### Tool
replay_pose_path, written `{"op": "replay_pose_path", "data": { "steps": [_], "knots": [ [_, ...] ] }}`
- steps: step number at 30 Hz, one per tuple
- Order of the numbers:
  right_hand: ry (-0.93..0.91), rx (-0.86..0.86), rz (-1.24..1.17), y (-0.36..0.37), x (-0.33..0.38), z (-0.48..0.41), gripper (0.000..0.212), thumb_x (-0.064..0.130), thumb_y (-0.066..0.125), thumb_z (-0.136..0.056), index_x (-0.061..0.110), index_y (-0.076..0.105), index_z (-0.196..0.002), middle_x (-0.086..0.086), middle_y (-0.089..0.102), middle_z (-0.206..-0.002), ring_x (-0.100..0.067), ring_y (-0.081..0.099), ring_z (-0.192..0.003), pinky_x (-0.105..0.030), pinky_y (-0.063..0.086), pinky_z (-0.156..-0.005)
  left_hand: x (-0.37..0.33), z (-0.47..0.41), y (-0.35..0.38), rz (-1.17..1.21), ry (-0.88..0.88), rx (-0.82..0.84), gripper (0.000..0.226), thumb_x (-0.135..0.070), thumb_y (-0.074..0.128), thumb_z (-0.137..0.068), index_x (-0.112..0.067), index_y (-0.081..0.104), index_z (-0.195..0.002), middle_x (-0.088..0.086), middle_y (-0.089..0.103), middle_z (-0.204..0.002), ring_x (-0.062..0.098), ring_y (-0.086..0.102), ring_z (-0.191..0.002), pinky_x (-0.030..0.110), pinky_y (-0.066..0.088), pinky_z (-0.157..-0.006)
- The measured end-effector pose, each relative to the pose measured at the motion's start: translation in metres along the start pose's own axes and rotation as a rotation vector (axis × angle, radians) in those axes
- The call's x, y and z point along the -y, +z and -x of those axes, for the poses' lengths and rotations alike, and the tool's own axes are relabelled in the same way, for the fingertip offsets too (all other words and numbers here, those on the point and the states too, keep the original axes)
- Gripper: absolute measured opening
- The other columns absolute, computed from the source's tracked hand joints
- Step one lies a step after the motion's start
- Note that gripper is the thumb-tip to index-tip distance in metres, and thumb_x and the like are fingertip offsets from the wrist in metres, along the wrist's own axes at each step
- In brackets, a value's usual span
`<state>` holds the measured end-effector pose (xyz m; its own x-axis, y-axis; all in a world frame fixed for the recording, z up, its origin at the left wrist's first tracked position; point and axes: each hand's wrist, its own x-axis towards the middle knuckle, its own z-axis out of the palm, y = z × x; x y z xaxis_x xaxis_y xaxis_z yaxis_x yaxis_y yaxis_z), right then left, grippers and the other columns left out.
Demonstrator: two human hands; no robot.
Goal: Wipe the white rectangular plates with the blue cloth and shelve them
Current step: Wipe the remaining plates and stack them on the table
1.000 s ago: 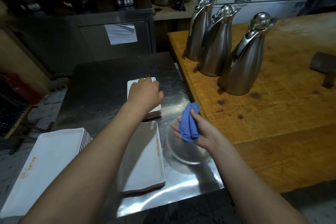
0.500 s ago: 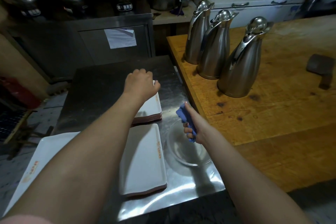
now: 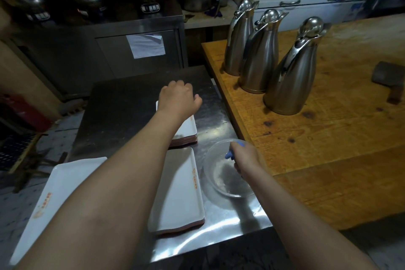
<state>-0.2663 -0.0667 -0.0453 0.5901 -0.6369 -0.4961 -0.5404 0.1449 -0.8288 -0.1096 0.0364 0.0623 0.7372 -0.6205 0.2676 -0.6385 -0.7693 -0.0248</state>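
steel table point(image 3: 131, 98) carries three stacks of white plates. left hand point(image 3: 177, 101) curls its fingers over the far stack point(image 3: 186, 130), likely to lift the top plate. right hand point(image 3: 246, 159), over a glass bowl point(image 3: 219, 184), clenches the blue cloth point(image 3: 229, 155), ready for wiping.

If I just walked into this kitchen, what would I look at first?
Probably the three shiny steel jugs standing in a row on the wooden table at the right. Next, the white rectangular plates stacked on the steel table at the left, with the left hand on the far stack. Beside them the right hand holds a blue cloth above a clear bowl.
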Motion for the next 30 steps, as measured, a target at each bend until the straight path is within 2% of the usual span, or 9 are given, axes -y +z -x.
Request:
{"op": "replay_pose_path", "data": {
  "steps": [3,8,10,12,14,17,19,25,30],
  "knots": [
    [0.037,0.069,-0.061,0.0,-0.003,-0.004,0.025,0.02,0.049,-0.076,0.016,0.064,-0.056,0.002,0.042,-0.041,-0.015,0.032,-0.033,-0.016,0.023,-0.042,-0.001,0.004,0.0,0.007,-0.011,0.002,0.043,-0.038,0.039,-0.093,-0.004,0.059,-0.111,0.015,0.059,-0.107,0.028,0.053,-0.098,0.036,0.042,-0.078],
    [0.046,0.25,-0.229,-0.002,-0.003,-0.009,0.018,0.015,0.047,-0.091,0.028,0.054,-0.08,-0.009,0.06,-0.072,-0.025,0.069,-0.064,-0.025,0.046,-0.052,-0.001,0.009,0.001,0.011,-0.029,0.01,0.043,-0.038,0.04,-0.093,-0.003,0.058,-0.112,0.016,0.058,-0.11,0.029,0.052,-0.101,0.035,0.041,-0.081],
    [0.011,0.219,-0.319,-0.002,0.0,-0.01,0.02,0.008,0.049,-0.091,0.025,0.058,-0.094,-0.009,0.061,-0.068,-0.02,0.064,-0.052,-0.024,0.046,-0.045,-0.001,0.01,0.0,0.016,-0.029,0.009,0.043,-0.037,0.04,-0.093,-0.003,0.058,-0.112,0.016,0.058,-0.11,0.03,0.052,-0.101,0.035,0.04,-0.08],
    [-0.031,0.181,-0.349,-0.003,0.003,-0.009,0.015,0.01,0.054,-0.089,0.011,0.062,-0.102,-0.005,0.061,-0.063,-0.013,0.047,-0.041,-0.018,0.032,-0.037,-0.001,0.012,-0.001,0.015,-0.027,0.012,0.042,-0.037,0.04,-0.093,-0.003,0.058,-0.111,0.016,0.057,-0.109,0.03,0.051,-0.1,0.034,0.037,-0.075],
    [-0.048,0.184,-0.291,-0.005,0.005,-0.009,0.016,0.03,0.064,-0.085,0.015,0.063,-0.088,-0.001,0.055,-0.057,-0.011,0.036,-0.04,-0.018,0.025,-0.04,-0.001,0.014,-0.001,0.011,-0.021,0.016,0.042,-0.037,0.039,-0.093,-0.003,0.058,-0.111,0.016,0.058,-0.108,0.029,0.051,-0.099,0.034,0.034,-0.072],
    [-0.005,0.208,-0.171,-0.005,0.015,-0.003,0.048,0.07,0.064,-0.066,0.023,0.058,-0.068,0.003,0.048,-0.051,-0.011,0.033,-0.041,-0.023,0.026,-0.044,0.0,0.016,-0.002,0.015,-0.022,0.018,0.042,-0.037,0.039,-0.093,-0.004,0.058,-0.111,0.015,0.058,-0.108,0.029,0.051,-0.099,0.034,0.035,-0.072],
    [-0.001,0.187,-0.139,-0.003,0.022,-0.001,0.055,0.078,0.059,-0.062,0.023,0.054,-0.061,0.003,0.045,-0.048,-0.012,0.033,-0.04,-0.024,0.027,-0.045,0.0,0.018,-0.003,0.012,-0.027,0.023,0.042,-0.037,0.039,-0.093,-0.004,0.059,-0.112,0.015,0.058,-0.108,0.03,0.051,-0.1,0.034,0.037,-0.074],
    [-0.091,0.052,-0.129,0.006,0.022,0.002,0.046,0.039,0.06,-0.086,0.017,0.038,-0.051,0.001,0.033,-0.043,-0.012,0.024,-0.031,-0.014,0.017,-0.036,0.0,0.025,-0.001,0.009,-0.041,0.043,0.043,-0.036,0.039,-0.093,-0.004,0.058,-0.114,0.015,0.058,-0.112,0.03,0.051,-0.104,0.036,0.041,-0.081],
    [-0.138,-0.089,0.094,0.01,0.002,0.0,0.028,0.014,0.051,-0.081,0.013,0.042,-0.054,-0.002,0.038,-0.047,-0.019,0.036,-0.044,-0.023,0.029,-0.044,-0.003,0.026,-0.001,0.027,-0.023,0.034,0.042,-0.036,0.039,-0.093,-0.004,0.059,-0.112,0.015,0.058,-0.109,0.03,0.051,-0.102,0.035,0.04,-0.078]
  ]
}}
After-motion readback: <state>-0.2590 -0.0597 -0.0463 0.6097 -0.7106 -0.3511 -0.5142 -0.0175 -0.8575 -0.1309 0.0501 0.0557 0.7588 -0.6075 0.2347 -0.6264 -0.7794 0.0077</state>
